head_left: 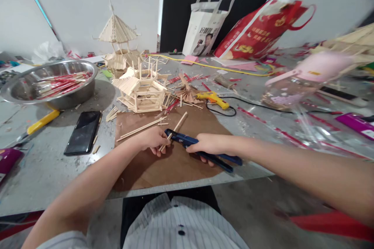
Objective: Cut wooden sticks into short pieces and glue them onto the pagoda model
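Note:
My left hand (154, 139) pinches thin wooden sticks (180, 121) that slant up and away over a brown sheet (163, 171). Wrapped round the handles of a blue hand cutter (187, 140) is my right hand (209, 147). The cutter's head reaches to the sticks, right beside my left fingers; whether its jaws are closed on them I cannot make out. Loose wooden sticks (142, 128) lie on the sheet past my left hand. Behind them stands a hexagonal stick model (149, 95), with a taller pagoda-like stick model (117, 31) farther back.
A steel basin (84, 89) of red-wrapped sticks, a yellow-handled tool (43, 121) and a black phone (83, 132) are at left. A yellow glue gun (214, 100) trails its cord rightward. A pink-lidded clear bottle (292, 89) stands right; white (201, 23) and red bags (257, 31) stand behind.

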Motion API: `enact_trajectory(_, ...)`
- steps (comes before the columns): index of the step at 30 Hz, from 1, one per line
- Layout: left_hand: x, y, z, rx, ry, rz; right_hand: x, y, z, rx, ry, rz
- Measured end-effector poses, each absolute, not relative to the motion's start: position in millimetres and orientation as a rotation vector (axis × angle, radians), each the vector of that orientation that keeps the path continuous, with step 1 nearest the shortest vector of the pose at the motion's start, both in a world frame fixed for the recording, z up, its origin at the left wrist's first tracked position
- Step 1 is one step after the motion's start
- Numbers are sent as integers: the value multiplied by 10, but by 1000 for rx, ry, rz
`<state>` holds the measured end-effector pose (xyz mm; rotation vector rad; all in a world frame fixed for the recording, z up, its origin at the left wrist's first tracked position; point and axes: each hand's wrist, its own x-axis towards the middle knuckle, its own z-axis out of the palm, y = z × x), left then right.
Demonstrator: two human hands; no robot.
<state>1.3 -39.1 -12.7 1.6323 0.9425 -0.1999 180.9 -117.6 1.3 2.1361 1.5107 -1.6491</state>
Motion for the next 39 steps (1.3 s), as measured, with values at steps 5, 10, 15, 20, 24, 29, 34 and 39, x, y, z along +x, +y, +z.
enact_trajectory(5,8,-401,-136,1671,945,-199,1748,-1208,20,2172,1654,-1357)
enact_trajectory(10,-3,-398,-168,1705,923,-216,1680,-1221,24,2172,1715,-1094)
enact_trajectory(15,-8,-388,-190,1681,896,-237,1671,-1226,19,2159,1743,-993)
enact_trajectory(20,-10,-382,-198,1675,902,-211,1696,-1218,3,2171,1731,-1089)
enact_trajectory(24,-5,-401,-189,1796,921,-149,1771,-1227,6,2167,1697,-1425)
enact_trajectory(29,21,-511,-103,2435,1083,61,1836,-1247,101,2097,1548,-1848)
enact_trajectory(34,25,-556,-40,2716,1168,26,1845,-1200,193,2050,1504,-1943)
enact_trajectory(39,25,-531,-49,2732,1139,51,1888,-1175,203,1938,1329,-2249)
